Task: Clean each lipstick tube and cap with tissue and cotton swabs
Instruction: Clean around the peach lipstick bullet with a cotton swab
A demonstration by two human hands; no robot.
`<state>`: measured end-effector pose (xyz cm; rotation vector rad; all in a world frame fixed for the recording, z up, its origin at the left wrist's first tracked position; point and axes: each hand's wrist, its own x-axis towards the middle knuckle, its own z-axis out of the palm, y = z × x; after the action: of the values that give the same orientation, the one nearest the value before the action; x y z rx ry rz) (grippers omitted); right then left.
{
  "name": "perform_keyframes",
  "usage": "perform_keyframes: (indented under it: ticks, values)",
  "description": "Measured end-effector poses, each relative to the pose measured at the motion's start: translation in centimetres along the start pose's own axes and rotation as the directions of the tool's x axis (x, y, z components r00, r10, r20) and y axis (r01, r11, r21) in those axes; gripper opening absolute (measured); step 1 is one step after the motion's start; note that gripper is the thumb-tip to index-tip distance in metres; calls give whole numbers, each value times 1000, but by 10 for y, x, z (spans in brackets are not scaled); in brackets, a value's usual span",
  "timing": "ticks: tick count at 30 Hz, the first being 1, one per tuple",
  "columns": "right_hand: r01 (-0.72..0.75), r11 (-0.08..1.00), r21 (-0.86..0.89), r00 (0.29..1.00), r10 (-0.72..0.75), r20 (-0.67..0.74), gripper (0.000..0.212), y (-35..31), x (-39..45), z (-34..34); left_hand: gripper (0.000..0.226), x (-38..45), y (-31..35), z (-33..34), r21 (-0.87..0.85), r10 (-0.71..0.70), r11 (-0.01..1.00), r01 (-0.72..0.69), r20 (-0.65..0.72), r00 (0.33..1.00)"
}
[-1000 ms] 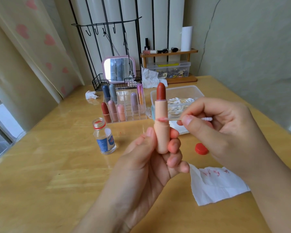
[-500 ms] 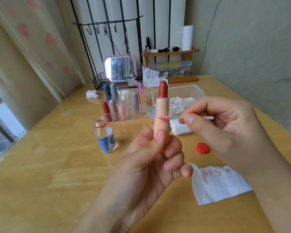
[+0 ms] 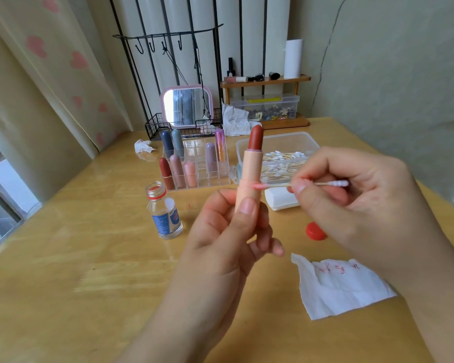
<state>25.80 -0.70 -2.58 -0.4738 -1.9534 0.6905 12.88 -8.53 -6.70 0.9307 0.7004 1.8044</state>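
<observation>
Standing upright, lipstick tube (image 3: pixel 250 179) points ceilingward.

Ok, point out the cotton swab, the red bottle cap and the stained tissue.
cotton swab (image 3: pixel 275 185), head view, wooden stick.
red bottle cap (image 3: pixel 315 231), head view, top face.
stained tissue (image 3: pixel 338 289), head view, white middle.

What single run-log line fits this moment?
left hand: holds uncapped peach plastic lipstick tube upright | right hand: pinches wooden cotton swab | contact: pink-stained tip on tube seam | step: swabbing tube
</observation>
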Motion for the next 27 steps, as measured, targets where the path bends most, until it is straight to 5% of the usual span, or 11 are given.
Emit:
perform_keyframes:
  ticks: [6,11,16,27]
  values:
    - [138,989,-45,989,-136,53,14,-6,-2,13,12,-1,-3,-4,250,157,958,-137,-62,986]
    - [31,999,12,999,-31,20,18,-2,-3,5,6,-1,-1,-3,349,222,919,-184,-74,972]
    - [110,993,-45,993,-108,47,18,-3,-5,16,19,-3,-1,-1,506,325,830,-236,-94,941]
    - [58,998,21,998,-58,22,16,-4,-5,10,9,-4,3,3,640,433,727,-249,-146,889]
